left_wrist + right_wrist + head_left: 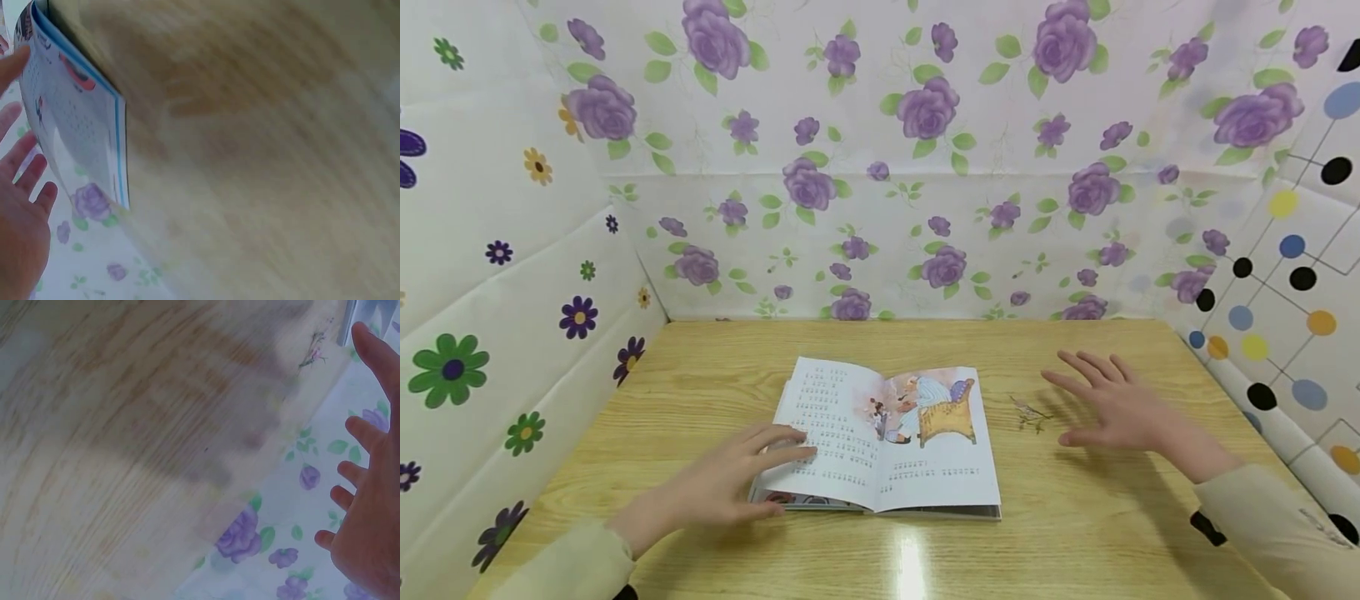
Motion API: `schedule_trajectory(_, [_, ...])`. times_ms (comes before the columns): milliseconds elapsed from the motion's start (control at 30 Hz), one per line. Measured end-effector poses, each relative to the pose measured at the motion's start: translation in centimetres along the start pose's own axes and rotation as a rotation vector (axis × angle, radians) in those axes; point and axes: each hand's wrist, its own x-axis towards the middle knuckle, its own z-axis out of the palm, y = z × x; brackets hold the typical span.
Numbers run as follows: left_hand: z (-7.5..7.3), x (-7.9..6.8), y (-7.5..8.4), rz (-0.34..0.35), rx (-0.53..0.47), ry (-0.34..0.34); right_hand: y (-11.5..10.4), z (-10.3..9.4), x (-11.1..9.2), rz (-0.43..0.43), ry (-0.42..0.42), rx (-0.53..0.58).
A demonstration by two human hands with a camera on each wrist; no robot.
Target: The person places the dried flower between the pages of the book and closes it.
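An open picture book [842, 425] lies on the wooden table, text on its left page and a coloured drawing on its right page. My left hand [726, 479] is at the book's left edge, fingers spread over the left page and thumb near the lower corner. Whether the fingertips touch the paper I cannot tell. In the left wrist view, the same hand [22, 206] appears beside the book [78, 119]. To the right, my right hand [1108, 408] is held with fingers spread and nothing in it. Left of it lies a small dried flower sprig [1028, 413], pinkish in the right wrist view.
The wooden table [715, 358] meets a back wall [880, 233] covered in purple rose cloth. Side walls of patterned cloth stand at the left [527, 317] and right [1292, 333]. Light glares on the table below the book.
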Motion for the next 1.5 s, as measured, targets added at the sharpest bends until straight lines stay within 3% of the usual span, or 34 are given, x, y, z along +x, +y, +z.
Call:
schedule_trajectory(233, [1.0,-0.5,0.5,-0.067,-0.013,0.046,-0.4,0.7,0.5,0.0,-0.02,0.024])
schedule_trajectory(500, [1.8,-0.8,0.7,-0.132,-0.093,0.044,-0.8,1.3,1.0,0.01,-0.028,0.062])
schedule_trajectory(767, [2.5,-1.2,0.9,-0.125,-0.124,0.001,-1.0,1.9,1.2,0.015,-0.021,0.105])
schedule_trajectory(1067, [3.1,-1.4,0.7,-0.059,-0.144,0.066,-0.8,2.3,1.4,0.019,0.003,0.142])
schedule_trajectory(1300, [3.2,-1.6,0.7,-0.119,-0.182,0.025,-0.6,2.8,1.5,-0.002,0.029,0.224])
schedule_trajectory(1500, [3.2,-1.6,0.6,-0.156,-0.22,0.0,-0.2,3.1,1.7,0.017,-0.012,0.345])
